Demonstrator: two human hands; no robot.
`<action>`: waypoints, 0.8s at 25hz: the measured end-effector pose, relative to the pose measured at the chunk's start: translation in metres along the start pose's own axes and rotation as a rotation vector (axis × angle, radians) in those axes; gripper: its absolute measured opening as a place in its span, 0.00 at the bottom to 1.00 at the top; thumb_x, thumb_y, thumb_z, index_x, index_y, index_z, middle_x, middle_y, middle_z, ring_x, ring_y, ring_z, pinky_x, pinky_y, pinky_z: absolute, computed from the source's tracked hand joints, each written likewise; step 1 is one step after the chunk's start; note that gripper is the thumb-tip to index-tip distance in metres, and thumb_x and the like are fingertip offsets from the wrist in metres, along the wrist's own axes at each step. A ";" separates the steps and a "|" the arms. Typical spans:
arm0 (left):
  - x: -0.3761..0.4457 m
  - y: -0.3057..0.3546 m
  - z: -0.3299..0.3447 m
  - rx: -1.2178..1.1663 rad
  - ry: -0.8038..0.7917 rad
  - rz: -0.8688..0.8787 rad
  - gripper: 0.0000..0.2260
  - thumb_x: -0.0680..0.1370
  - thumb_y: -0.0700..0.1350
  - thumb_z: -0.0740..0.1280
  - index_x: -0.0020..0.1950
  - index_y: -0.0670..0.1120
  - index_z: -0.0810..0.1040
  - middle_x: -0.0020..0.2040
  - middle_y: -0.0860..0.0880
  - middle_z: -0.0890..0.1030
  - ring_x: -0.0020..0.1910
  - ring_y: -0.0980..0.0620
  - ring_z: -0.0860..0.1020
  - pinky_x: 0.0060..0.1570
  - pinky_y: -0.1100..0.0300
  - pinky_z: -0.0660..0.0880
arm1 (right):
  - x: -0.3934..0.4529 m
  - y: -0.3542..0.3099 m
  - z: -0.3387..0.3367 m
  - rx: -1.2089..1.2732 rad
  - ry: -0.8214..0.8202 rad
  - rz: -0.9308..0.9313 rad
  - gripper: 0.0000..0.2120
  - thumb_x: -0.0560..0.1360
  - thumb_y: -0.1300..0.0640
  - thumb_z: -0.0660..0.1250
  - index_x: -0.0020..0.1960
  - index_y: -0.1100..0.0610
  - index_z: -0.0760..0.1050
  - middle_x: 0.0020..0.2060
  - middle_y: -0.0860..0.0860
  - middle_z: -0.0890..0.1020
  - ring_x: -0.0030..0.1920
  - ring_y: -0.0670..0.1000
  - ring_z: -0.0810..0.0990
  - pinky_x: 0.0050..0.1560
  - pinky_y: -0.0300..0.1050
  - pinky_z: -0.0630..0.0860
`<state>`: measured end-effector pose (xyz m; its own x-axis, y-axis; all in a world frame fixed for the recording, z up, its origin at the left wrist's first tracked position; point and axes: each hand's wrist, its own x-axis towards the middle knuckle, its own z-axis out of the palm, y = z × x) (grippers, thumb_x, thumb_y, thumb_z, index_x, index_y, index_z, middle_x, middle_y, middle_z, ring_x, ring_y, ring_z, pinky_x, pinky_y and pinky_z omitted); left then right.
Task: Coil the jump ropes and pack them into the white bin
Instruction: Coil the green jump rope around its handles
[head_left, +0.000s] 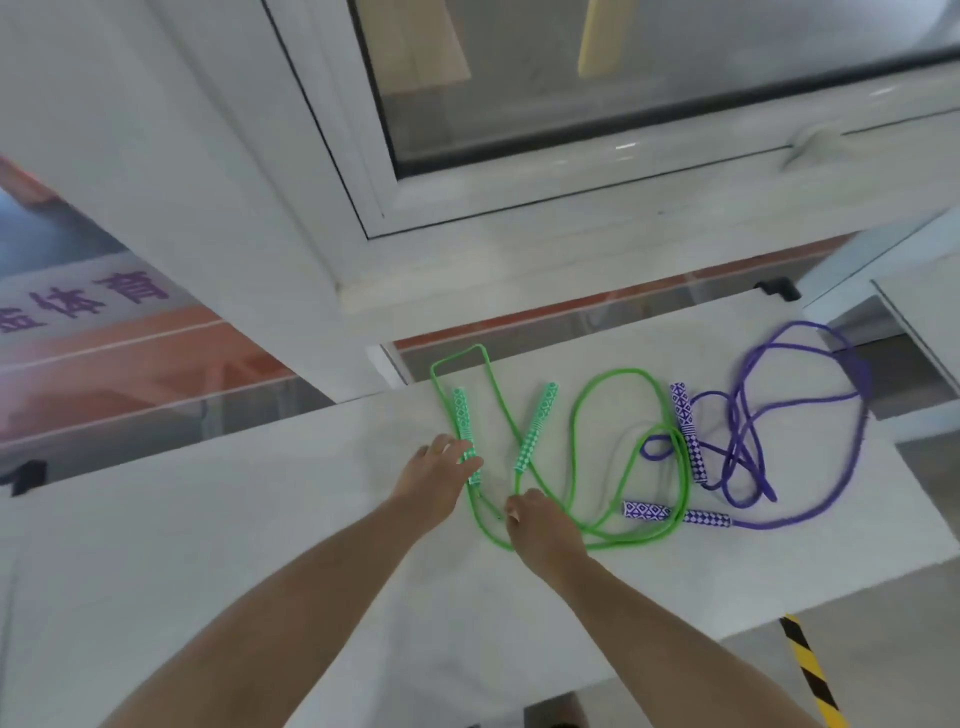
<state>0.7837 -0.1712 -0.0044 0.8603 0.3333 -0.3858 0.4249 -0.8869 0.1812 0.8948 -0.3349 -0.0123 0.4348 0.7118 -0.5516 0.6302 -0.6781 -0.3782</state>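
Lying spread across a white table, the green jump rope runs in loose loops from the far edge toward the near side, its two patterned green handles side by side but apart. The left hand curls its fingers round the lower end of the left green handle, close to the table's far edge. The right hand rests on the green cord just below the right green handle; whether its fingers pinch the cord or only press on it cannot be told. The two hands are near each other but not touching.

To the right lies the purple jump rope, tangled in several crossing loops that reach the table's right edge. One purple handle lies lengthwise and the other purple handle lies crosswise, with green cord crossing over it.

The widest bare stretch of tabletop lies to the left and toward the near edge. A white window frame rises just beyond the far edge. Black-and-yellow striped tape marks the floor off the near right corner.
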 end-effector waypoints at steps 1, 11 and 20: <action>0.010 0.001 0.007 0.077 -0.043 0.023 0.22 0.74 0.36 0.69 0.67 0.51 0.78 0.74 0.43 0.72 0.73 0.35 0.70 0.63 0.44 0.73 | 0.008 0.004 0.006 -0.008 -0.002 -0.024 0.14 0.81 0.55 0.58 0.63 0.52 0.76 0.57 0.54 0.76 0.60 0.58 0.76 0.54 0.50 0.76; 0.009 -0.010 0.028 0.485 -0.072 0.165 0.19 0.76 0.35 0.62 0.65 0.47 0.74 0.61 0.44 0.76 0.67 0.41 0.73 0.78 0.35 0.48 | 0.011 0.054 0.007 -0.340 -0.034 0.050 0.16 0.79 0.58 0.57 0.65 0.53 0.74 0.62 0.54 0.74 0.63 0.58 0.71 0.61 0.52 0.71; -0.105 0.001 -0.028 -0.036 0.135 0.068 0.14 0.84 0.45 0.58 0.70 0.49 0.69 0.57 0.46 0.74 0.49 0.42 0.79 0.51 0.50 0.73 | -0.050 -0.040 -0.032 0.124 -0.023 -0.285 0.09 0.81 0.47 0.61 0.52 0.50 0.76 0.44 0.44 0.78 0.47 0.47 0.78 0.48 0.42 0.69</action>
<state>0.7012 -0.1980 0.0617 0.9165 0.3151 -0.2466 0.3722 -0.8976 0.2364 0.8681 -0.3377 0.0546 0.2364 0.8731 -0.4263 0.6409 -0.4699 -0.6070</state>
